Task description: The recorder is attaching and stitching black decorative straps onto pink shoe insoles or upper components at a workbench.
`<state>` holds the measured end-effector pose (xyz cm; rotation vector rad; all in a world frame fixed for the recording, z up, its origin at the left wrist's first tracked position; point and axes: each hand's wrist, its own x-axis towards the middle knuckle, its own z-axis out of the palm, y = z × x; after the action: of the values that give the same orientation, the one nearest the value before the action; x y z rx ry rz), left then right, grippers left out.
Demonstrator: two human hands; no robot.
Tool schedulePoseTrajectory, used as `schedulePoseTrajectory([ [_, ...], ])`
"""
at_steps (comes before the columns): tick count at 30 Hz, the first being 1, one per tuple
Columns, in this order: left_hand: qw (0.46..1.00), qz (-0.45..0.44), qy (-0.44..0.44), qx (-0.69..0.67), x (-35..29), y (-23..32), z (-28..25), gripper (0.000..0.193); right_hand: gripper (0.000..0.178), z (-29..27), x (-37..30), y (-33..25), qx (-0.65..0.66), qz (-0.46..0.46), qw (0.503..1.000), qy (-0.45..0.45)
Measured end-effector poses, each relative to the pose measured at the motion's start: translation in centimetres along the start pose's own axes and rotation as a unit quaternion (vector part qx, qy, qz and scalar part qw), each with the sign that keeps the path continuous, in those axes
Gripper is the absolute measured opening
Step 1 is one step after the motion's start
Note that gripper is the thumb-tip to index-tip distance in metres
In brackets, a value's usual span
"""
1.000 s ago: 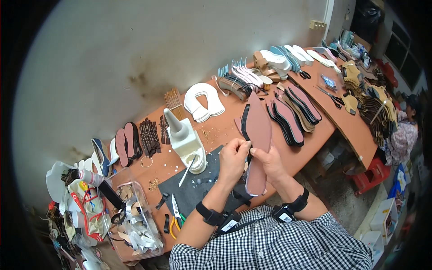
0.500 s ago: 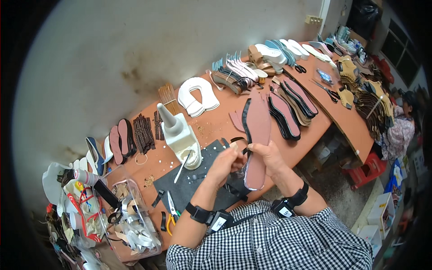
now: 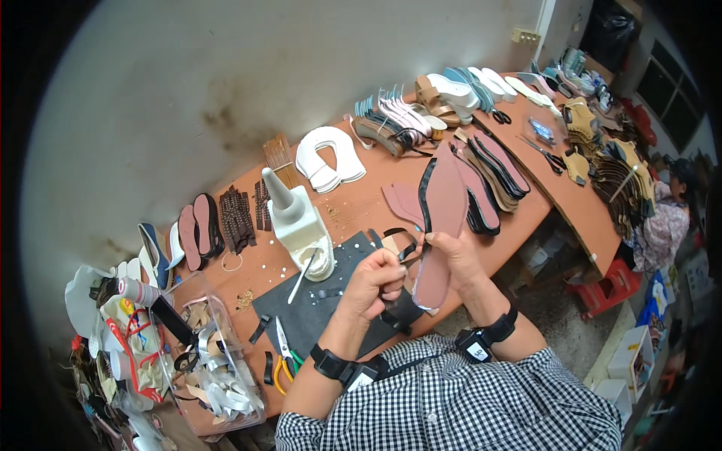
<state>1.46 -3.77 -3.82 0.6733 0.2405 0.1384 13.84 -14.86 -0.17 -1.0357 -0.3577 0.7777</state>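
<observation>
My right hand (image 3: 460, 259) is closed round the middle of a pink insole (image 3: 447, 197), its thumb on the upper face. Black edging strip (image 3: 427, 188) runs along the insole's left edge. My left hand (image 3: 374, 283) has its fingers curled in a pinch on the loose end of the strip, left of the insole. The insole's lower end shows a whitish rim without black strip. Beneath my hands lies a dark grey mat (image 3: 282, 304). On it stands a white holder with a cone (image 3: 295, 214), whose front cup holds white paste and a thin white stick (image 3: 302, 278).
Scissors (image 3: 284, 346) with yellow and green handles lie by the mat. A clear bin of scraps (image 3: 207, 361) stands at left. Stacks of pink insoles (image 3: 481, 197) lie at right. White curved pieces (image 3: 331, 159) sit farther back. A person (image 3: 665, 218) sits at far right.
The insole has shifted slightly up and right with my right hand. My left hand has drawn a little away from its edge, pulling the strip's loose end.
</observation>
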Motion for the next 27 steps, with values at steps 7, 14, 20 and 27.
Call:
schedulePoseTrajectory([
  [7,0.988,0.048,0.133,0.060,0.2,-1.0,2.3,0.014,0.007,-0.2,0.4,1.1,0.036,-0.018,0.996,0.078],
  [14,0.975,0.062,0.173,0.122,0.3,-1.6,3.4,0.010,0.008,-0.9,0.4,0.9,0.077,-0.033,0.993,0.084],
  [20,0.960,0.086,0.177,0.199,-0.1,-1.5,4.6,0.010,0.008,-1.3,0.1,0.7,0.092,-0.041,0.991,0.086],
  [27,0.944,0.072,0.159,0.279,0.4,-1.9,3.9,0.009,0.011,-0.5,-0.1,0.4,0.217,0.010,0.974,0.055],
])
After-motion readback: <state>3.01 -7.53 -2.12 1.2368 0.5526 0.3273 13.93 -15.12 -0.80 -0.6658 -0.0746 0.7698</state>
